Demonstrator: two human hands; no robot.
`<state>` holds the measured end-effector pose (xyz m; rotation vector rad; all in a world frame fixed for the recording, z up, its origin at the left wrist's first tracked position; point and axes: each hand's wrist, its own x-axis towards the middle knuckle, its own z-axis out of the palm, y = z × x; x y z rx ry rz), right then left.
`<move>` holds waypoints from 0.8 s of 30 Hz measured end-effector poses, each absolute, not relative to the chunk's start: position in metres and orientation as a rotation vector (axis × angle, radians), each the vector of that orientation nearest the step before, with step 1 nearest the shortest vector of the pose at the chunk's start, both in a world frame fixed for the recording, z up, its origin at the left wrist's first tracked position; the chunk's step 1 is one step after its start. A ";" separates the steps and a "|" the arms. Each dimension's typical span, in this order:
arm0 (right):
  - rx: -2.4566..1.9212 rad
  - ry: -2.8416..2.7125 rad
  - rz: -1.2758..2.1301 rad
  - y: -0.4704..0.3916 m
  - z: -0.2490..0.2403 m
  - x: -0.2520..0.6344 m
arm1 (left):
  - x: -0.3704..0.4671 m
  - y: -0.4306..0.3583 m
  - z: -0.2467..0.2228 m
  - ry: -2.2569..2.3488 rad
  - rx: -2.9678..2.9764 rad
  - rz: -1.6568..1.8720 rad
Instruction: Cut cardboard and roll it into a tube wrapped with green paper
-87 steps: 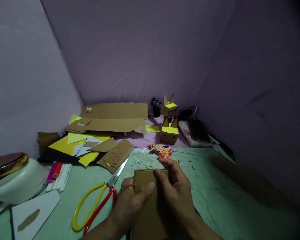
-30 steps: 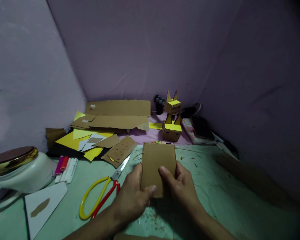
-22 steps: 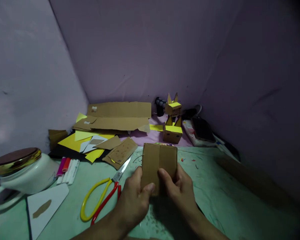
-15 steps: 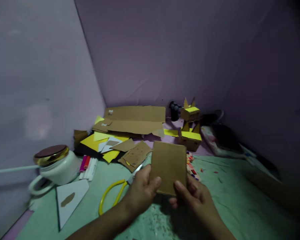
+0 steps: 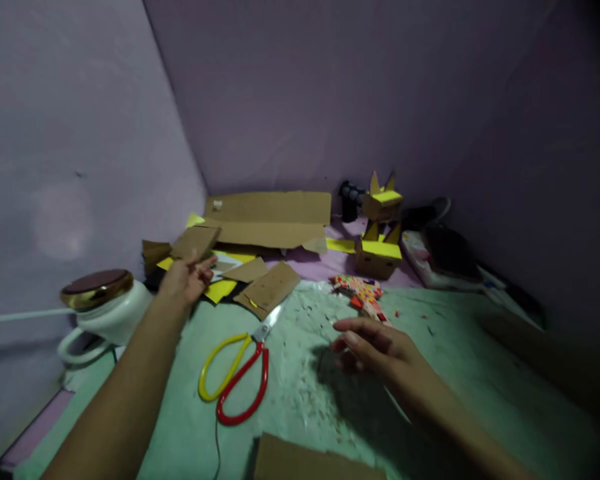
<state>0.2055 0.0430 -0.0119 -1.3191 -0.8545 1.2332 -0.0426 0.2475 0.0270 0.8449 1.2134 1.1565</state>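
Note:
My left hand [image 5: 186,279] reaches to the back left, its fingers closed on a brown cardboard rectangle [image 5: 196,241] above the paper scraps. My right hand [image 5: 373,348] hovers over the green cloth with nothing in it, fingers loosely curved and apart. Scissors [image 5: 260,333] with one yellow and one red handle lie between my arms, blades toward the back. Behind my right hand is a flowered, patterned piece [image 5: 357,290]. Another cardboard piece [image 5: 315,460] shows at the near edge, partly out of view.
At the back left are a folded cardboard strip [image 5: 270,213], yellow paper [image 5: 220,291] and a brown offcut [image 5: 269,290]. Two eared cardboard boxes [image 5: 379,257] with yellow tops stand at the back right. A lidded white mug [image 5: 115,317] is at left. A dark, flat device [image 5: 450,253] lies at right.
The cardboard rectangle held in both hands has gone to the back left in my left hand. My right hand has let go of it. The scissors are now fully uncovered.

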 end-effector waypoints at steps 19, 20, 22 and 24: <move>-1.396 -2.083 -0.080 -0.037 -0.026 0.184 | -0.023 0.039 -0.028 0.713 3.106 0.542; -1.400 -2.040 -0.195 -0.036 -0.027 0.187 | -0.020 0.043 -0.027 0.700 3.157 0.599; -1.434 -2.030 -0.350 -0.036 -0.033 0.194 | -0.017 0.046 -0.029 0.622 3.244 0.705; -1.413 -2.105 -0.341 -0.042 -0.040 0.201 | -0.018 0.044 -0.038 0.569 3.225 0.807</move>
